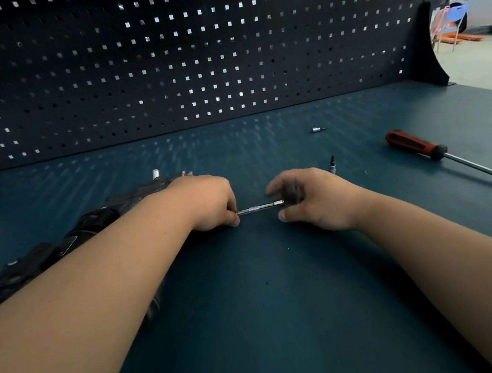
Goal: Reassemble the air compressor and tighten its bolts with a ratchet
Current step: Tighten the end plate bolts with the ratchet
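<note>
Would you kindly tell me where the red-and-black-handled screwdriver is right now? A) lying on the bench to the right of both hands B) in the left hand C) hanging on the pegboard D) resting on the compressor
A: the screwdriver lies untouched on the bench, right of the right hand, while both hands hold a thin metal rod.

In front of me a dark metal pegboard panel with rows of small square holes [169, 55] rises from the back edge of my dark teal matte workbench top [274, 296]. Light shines through many of the holes and throws faint pale streaks across the bench behind. Past the panel's right end I see a bright hall with a pale smooth floor [485, 61], a white car [491, 1] and a blue chair [456, 17].
</note>
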Motion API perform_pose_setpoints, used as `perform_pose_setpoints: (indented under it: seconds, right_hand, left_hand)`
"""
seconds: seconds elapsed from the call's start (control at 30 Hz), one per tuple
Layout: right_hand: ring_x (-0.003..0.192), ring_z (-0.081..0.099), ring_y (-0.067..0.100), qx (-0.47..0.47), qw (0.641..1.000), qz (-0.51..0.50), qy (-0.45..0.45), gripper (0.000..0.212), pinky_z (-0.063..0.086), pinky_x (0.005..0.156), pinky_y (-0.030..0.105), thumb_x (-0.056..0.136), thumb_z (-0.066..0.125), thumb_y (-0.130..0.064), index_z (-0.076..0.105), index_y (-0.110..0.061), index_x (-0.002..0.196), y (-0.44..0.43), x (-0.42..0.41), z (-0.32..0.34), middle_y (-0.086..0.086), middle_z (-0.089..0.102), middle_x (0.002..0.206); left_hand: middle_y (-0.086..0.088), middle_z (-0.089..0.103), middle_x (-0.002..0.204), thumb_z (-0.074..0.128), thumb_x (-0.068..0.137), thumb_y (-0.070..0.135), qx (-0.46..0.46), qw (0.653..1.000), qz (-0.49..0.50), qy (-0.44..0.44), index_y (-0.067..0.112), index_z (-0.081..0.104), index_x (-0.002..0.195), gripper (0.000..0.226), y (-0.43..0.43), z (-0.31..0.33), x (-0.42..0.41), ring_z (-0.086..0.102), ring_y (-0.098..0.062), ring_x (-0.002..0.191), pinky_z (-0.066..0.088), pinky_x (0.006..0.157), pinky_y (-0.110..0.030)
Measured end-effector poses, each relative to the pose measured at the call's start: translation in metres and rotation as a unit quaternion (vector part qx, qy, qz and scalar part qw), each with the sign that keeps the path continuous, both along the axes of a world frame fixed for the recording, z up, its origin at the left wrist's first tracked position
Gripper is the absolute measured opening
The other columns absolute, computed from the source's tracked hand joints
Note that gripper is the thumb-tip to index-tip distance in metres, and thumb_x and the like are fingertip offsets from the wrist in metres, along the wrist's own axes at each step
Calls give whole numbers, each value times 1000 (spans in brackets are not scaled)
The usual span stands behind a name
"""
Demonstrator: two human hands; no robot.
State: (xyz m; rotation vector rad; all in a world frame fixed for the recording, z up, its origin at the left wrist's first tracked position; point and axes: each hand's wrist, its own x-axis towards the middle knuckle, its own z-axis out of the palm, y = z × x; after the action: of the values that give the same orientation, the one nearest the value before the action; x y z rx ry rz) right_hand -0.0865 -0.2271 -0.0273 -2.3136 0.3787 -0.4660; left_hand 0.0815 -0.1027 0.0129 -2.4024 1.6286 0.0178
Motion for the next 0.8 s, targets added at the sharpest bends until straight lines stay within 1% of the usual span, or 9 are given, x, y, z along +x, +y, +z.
perform_pose_setpoints:
  seconds: [0.07, 0.17, 0.23, 0.3, 0.4, 0.57, 0.63, 0.7, 0.8]
  right_hand:
    - [58, 62, 8, 74, 997, -9, -7, 21, 54, 58, 30, 80, 75, -11, 63, -14, 97, -2, -1, 0, -10, 63, 70]
    - [47, 61, 16, 106, 994, -21, 19, 13, 49, 47, 26, 89, 67, -27, 61, -16, 85, -5, -1, -1, -3, 67, 64]
    - [44, 57, 15, 119, 991, -46, 51, 34, 47, 46, 24, 94, 55, -41, 60, -12, 79, -5, 1, -3, -2, 70, 64]
    - [45, 56, 17, 135, 986, -69, 68, 43, 47, 47, 24, 96, 48, -49, 59, -11, 79, -5, 3, -4, 0, 71, 65]
    - [50, 59, 17, 129, 987, -68, 69, 41, 48, 51, 26, 97, 47, -47, 59, -11, 80, -6, 4, -5, -2, 71, 67]
    - [52, 60, 16, 132, 986, -69, 74, 38, 47, 49, 22, 98, 48, -41, 60, -9, 81, -5, 4, -5, -3, 69, 64]
    - [53, 61, 16, 131, 987, -65, 72, 36, 48, 50, 23, 98, 50, -39, 61, -8, 81, -5, 3, -4, -2, 70, 67]
    - [52, 60, 15, 123, 989, -50, 60, 28, 49, 52, 25, 95, 57, -33, 62, -10, 82, -7, 2, -4, -2, 68, 68]
    - [57, 62, 12, 129, 991, -35, 2, 8, 58, 61, 31, 85, 72, -18, 66, -16, 90, -10, 2, -4, -13, 64, 68]
  left_hand:
    - [20, 53, 73, 59, 86, 51, 0, 1000, -4, -6, 38, 69, 98, 20, 1, 0, -1, 51, -11, 81, 42, 70, -29]
    - [19, 55, 74, 59, 86, 51, 12, 1000, -12, -17, 38, 67, 93, 17, 3, 0, -3, 52, -12, 82, 47, 76, -31]
    - [18, 54, 73, 59, 86, 52, 16, 1000, -10, -18, 38, 62, 85, 14, 3, 1, -4, 53, -12, 81, 49, 81, -33]
    - [17, 52, 72, 57, 88, 51, 18, 1000, -10, -21, 37, 57, 81, 16, 4, 2, -5, 52, -13, 80, 48, 80, -33]
    - [17, 51, 71, 55, 90, 50, 22, 999, -17, -26, 36, 57, 83, 15, 4, 2, -6, 50, -13, 78, 46, 76, -31]
    - [18, 51, 70, 55, 90, 49, 26, 999, -15, -16, 37, 66, 95, 17, 4, 3, -6, 51, -12, 77, 47, 86, -35]
    - [19, 51, 70, 55, 90, 50, 25, 999, -15, -16, 37, 67, 97, 19, 3, 2, -5, 49, -9, 73, 47, 81, -33]
    - [19, 50, 69, 56, 90, 50, 25, 999, -16, -17, 37, 67, 97, 19, 2, 1, -4, 47, -8, 72, 46, 78, -31]
    - [20, 49, 70, 56, 90, 50, 23, 1000, -14, -16, 37, 67, 99, 20, 1, 1, -3, 49, -12, 79, 47, 78, -31]
